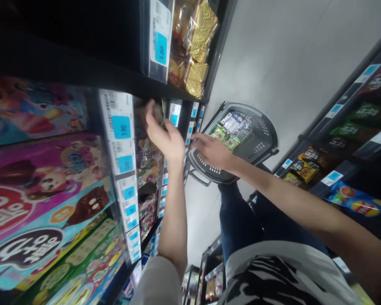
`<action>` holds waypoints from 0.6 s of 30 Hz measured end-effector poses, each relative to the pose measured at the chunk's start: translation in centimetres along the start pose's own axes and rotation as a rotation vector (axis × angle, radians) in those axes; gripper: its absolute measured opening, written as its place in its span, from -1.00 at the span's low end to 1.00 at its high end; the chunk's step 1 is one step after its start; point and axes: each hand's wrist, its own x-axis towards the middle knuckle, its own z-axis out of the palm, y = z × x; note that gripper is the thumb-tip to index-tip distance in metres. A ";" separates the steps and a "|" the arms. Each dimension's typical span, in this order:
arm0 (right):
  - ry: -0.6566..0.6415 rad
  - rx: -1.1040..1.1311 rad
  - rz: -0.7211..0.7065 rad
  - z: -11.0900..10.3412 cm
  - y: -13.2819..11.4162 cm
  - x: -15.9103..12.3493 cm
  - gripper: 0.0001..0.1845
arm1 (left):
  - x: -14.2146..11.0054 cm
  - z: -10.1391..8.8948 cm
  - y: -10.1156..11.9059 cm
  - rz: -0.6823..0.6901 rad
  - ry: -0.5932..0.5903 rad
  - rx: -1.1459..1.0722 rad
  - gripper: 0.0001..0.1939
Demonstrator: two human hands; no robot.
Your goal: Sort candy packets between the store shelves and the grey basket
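My left hand [169, 137] reaches into the shelf on the left, with thumb and fingers apart. Close to its fingertips is a dark package with a pale green edge, partly in shadow and blurred. Over the rim of a grey plastic shopping basket [263, 123] hovers my right hand [211, 150]. Its fingers are stretched toward the shelf labels, loosely bent, with nothing visible in them. Inside the basket lie a blue-and-white packet [236, 123] and a green packet [225, 137]. My right forearm passes above the basket's near side.
Shelves with white-and-blue price labels [122, 127] run along the left, holding colourful snack boxes [47, 182] and gold-wrapped packs [201, 38]. Another shelf on the right carries snack bags such as a blue one [357, 199]. Grey floor [273, 51] lies between them.
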 end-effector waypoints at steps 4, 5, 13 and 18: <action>-0.265 -0.136 0.345 3.4 5.7 -10.7 -0.60 | -10.1 1.8 1.4 -0.033 -0.114 0.022 -0.71; -0.353 -0.202 0.416 4.2 7.1 -13.4 -0.54 | -12.5 2.7 0.8 -0.081 -0.316 0.031 -0.71; -0.588 -0.494 0.249 9.5 14.3 -24.5 -0.45 | -24.0 9.1 -10.4 -0.377 -1.289 0.384 -0.70; -0.531 -0.497 0.159 13.4 18.1 -22.4 -0.54 | -24.9 11.1 -15.8 -0.379 -1.325 0.475 -0.66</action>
